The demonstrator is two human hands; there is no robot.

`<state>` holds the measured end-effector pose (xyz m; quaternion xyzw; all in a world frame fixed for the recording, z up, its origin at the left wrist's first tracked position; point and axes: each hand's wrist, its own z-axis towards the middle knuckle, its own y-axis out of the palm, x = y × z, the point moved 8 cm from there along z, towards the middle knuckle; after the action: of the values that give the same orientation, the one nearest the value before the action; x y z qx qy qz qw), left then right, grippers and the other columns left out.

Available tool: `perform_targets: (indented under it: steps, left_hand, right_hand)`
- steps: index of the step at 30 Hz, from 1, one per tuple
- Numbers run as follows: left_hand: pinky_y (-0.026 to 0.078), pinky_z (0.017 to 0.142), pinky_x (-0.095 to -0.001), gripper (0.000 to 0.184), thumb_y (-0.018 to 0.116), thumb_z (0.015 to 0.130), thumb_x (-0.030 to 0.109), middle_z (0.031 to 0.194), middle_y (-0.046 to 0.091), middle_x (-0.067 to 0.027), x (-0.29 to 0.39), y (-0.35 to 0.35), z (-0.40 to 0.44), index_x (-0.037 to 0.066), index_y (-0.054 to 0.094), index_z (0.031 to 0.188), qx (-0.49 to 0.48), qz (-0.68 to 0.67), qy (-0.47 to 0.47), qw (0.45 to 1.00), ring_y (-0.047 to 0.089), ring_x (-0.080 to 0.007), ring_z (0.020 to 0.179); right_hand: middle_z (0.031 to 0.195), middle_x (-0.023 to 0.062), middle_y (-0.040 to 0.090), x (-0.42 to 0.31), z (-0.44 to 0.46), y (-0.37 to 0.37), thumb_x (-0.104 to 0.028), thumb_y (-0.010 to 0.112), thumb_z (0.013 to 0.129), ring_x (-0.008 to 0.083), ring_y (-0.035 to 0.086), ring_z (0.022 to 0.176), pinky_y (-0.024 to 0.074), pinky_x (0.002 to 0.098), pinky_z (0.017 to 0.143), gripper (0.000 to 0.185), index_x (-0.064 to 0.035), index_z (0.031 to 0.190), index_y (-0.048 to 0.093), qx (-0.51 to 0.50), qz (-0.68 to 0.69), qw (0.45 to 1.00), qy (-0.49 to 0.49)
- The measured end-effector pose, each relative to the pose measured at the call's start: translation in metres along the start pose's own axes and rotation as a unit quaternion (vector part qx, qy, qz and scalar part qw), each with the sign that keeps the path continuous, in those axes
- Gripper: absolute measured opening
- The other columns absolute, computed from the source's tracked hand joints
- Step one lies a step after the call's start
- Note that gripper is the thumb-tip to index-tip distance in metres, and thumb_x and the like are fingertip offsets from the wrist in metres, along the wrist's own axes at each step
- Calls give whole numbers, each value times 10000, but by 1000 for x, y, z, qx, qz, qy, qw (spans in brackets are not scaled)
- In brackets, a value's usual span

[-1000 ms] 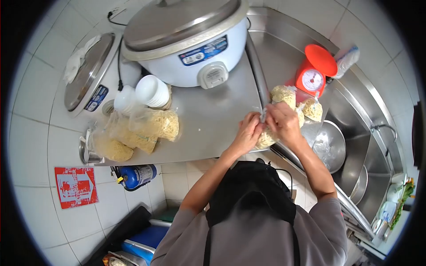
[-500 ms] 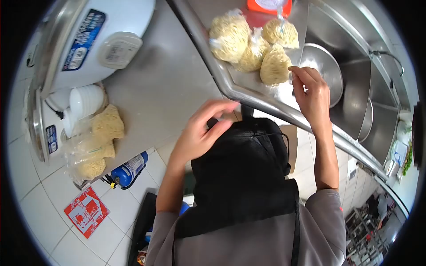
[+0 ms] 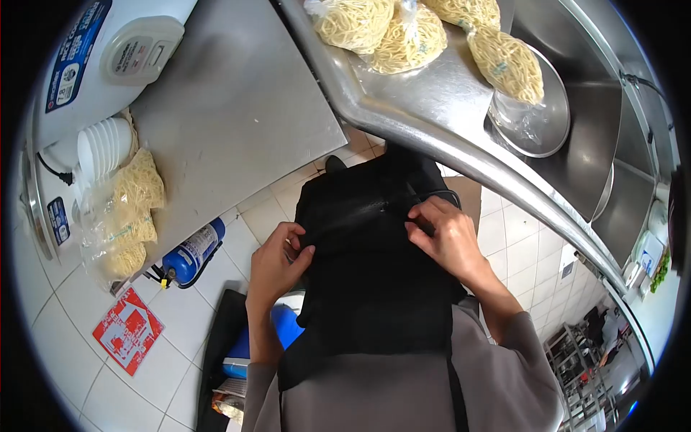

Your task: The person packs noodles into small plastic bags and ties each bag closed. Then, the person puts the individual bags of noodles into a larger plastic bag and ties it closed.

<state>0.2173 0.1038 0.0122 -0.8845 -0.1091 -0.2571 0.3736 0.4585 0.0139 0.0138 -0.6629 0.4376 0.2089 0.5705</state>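
Both of my hands are over the black apron on my front. My left hand is at the apron's left edge, its fingers loosely curled and the thumb apart, with nothing seen in it. On the other side, my right hand hovers at or against the apron, fingers bent and a gap between thumb and forefinger. Up on the steel counter lie tied clear bags of noodles. One noodle bag overhangs a round metal bowl in the sink.
On the left, a steel table bears a rice cooker, stacked white bowls and more bagged noodles. A blue fire extinguisher stands below. The counter's rounded rim crosses in front of me. A person is far off at lower right.
My right hand has left the noodle bag and come down to the apron. My left hand has dropped lower and left. One noodle bag now lies over the bowl; the view has shifted.
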Motion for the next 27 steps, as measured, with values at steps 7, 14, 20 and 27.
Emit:
perform_targets:
  steps: [7, 14, 20, 27]
  left_hand:
    - [409, 542, -229, 215, 673, 705, 71, 750, 520, -24, 26, 5, 8, 71, 570, 894, 41, 24, 97, 994, 492, -107, 565]
    - [385, 492, -235, 187, 670, 703, 57, 721, 505, -25, 49, 20, 22, 74, 586, 869, 10, 11, 168, 986, 464, -109, 529]
    - [421, 481, -272, 170, 673, 688, 94, 718, 538, -8, 72, 22, 25, 121, 583, 830, -7, 48, 198, 979, 527, -143, 525]
    - [456, 527, -295, 159, 666, 698, 165, 744, 538, -5, 57, 39, 41, 136, 576, 827, -29, 119, 92, 988, 580, -161, 613]
  right_hand:
    - [932, 140, 579, 14, 24, -121, -170, 714, 720, 245, 534, 732, 431, 337, 633, 401, -6, 1043, 541, 431, -190, 880, -72]
    - [1003, 103, 567, 115, 123, -113, -224, 599, 824, 159, 548, 885, 459, 307, 771, 520, -49, 1267, 390, 28, 220, 965, 139]
    - [862, 85, 591, 217, 136, -116, -226, 503, 860, 130, 542, 687, 467, 268, 564, 275, -36, 1058, 527, -7, 198, 949, 245]
    - [925, 181, 604, 304, 183, 7, -178, 545, 794, 227, 603, 711, 500, 325, 642, 332, 4, 1072, 551, -298, -197, 920, 162]
